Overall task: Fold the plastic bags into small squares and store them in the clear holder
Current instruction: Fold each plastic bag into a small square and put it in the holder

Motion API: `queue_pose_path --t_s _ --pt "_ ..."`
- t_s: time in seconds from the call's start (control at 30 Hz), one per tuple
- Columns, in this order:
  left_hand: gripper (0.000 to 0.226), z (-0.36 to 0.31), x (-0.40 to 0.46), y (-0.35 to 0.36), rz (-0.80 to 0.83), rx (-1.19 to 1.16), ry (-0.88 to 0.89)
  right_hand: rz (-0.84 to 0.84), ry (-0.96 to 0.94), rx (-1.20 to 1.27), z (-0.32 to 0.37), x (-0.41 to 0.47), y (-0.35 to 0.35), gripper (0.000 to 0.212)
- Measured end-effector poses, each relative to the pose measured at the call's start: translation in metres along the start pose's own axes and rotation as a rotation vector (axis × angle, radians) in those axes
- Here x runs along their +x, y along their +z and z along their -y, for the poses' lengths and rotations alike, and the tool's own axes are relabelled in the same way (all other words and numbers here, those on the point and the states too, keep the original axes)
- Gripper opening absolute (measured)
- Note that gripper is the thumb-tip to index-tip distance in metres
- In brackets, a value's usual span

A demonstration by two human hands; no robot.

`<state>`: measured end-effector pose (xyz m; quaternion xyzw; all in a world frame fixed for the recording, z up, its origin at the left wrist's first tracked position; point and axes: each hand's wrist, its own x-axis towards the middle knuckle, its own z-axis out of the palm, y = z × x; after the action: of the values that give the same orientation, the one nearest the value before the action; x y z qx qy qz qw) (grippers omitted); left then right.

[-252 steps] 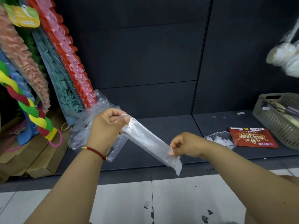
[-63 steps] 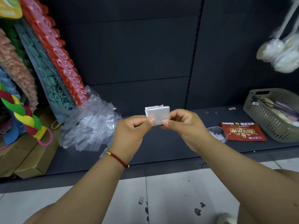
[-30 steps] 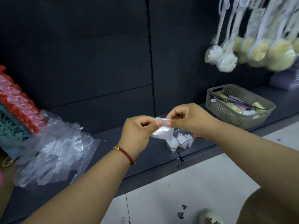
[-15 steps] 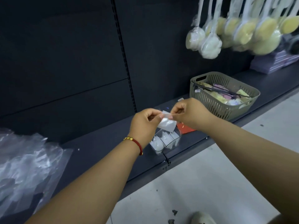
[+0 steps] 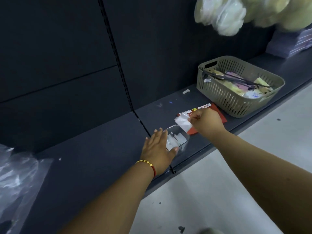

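My right hand point(image 5: 206, 123) pinches a small folded square of plastic bag point(image 5: 183, 122) just above the far end of the clear holder point(image 5: 183, 146). The holder sits on the dark shelf and has several folded white squares point(image 5: 175, 140) standing inside it. My left hand point(image 5: 158, 148) lies with straight fingers against the holder's left side, thumb at its near corner. A heap of loose clear plastic bags point(image 5: 16, 179) lies at the far left of the shelf.
A red snack packet point(image 5: 217, 112) lies under my right hand. A beige slatted basket point(image 5: 236, 97) with small items stands to the right on the shelf point(image 5: 94, 157). Bagged bath sponges point(image 5: 226, 16) hang overhead. The shelf edge drops to a pale tiled floor point(image 5: 219, 191).
My left hand has let go of the folded square and dropped to the holder's side. My right hand alone carries the square down over the holder. The view has swung right.
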<state>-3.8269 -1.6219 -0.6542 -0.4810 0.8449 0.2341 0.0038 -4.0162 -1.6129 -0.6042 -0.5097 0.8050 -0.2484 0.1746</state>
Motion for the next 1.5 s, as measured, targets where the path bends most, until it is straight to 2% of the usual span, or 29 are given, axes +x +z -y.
queue_pose_path --t_s 0.13,0.3,0.43,0.57,0.63,0.8,1.03,1.1,1.2,1.37,1.5 --pt "0.076 0.009 0.021 0.025 0.079 0.096 -0.002 0.010 0.065 -0.028 -0.014 0.013 0.028 0.024" --pt "0.088 0.013 0.041 0.052 0.070 0.137 0.026 0.040 0.109 -0.120 -0.026 0.027 0.056 0.021" --pt "0.088 0.017 0.050 0.070 0.106 0.202 0.028 0.076 0.114 -0.255 -0.032 0.032 0.070 0.025" --pt "0.083 0.016 0.054 0.079 0.050 0.217 0.048 0.103 0.135 -0.335 -0.037 0.037 0.081 0.025" --pt "0.081 0.015 0.055 0.082 0.031 0.212 0.048 0.101 0.152 -0.319 -0.039 0.036 0.084 0.024" --pt "0.079 0.014 0.058 0.084 0.018 0.213 0.045 -0.035 0.131 -0.262 -0.046 0.029 0.094 0.024" --pt "0.078 0.013 0.059 0.084 0.034 0.227 0.047 0.074 0.270 -0.147 -0.048 0.032 0.105 0.024" --pt "0.078 0.013 0.060 0.084 0.033 0.240 0.046 0.100 0.312 -0.163 -0.046 0.033 0.106 0.017" --pt "0.078 0.012 0.060 0.082 0.051 0.252 0.039 0.122 0.342 -0.171 -0.044 0.034 0.107 0.019" --pt "0.081 0.010 0.060 0.073 0.099 0.290 0.036 0.032 0.282 -0.144 -0.044 0.031 0.107 0.027" --pt "0.083 0.012 0.051 0.062 0.051 0.305 0.027 -0.098 0.084 -0.292 -0.038 0.023 0.107 0.042"
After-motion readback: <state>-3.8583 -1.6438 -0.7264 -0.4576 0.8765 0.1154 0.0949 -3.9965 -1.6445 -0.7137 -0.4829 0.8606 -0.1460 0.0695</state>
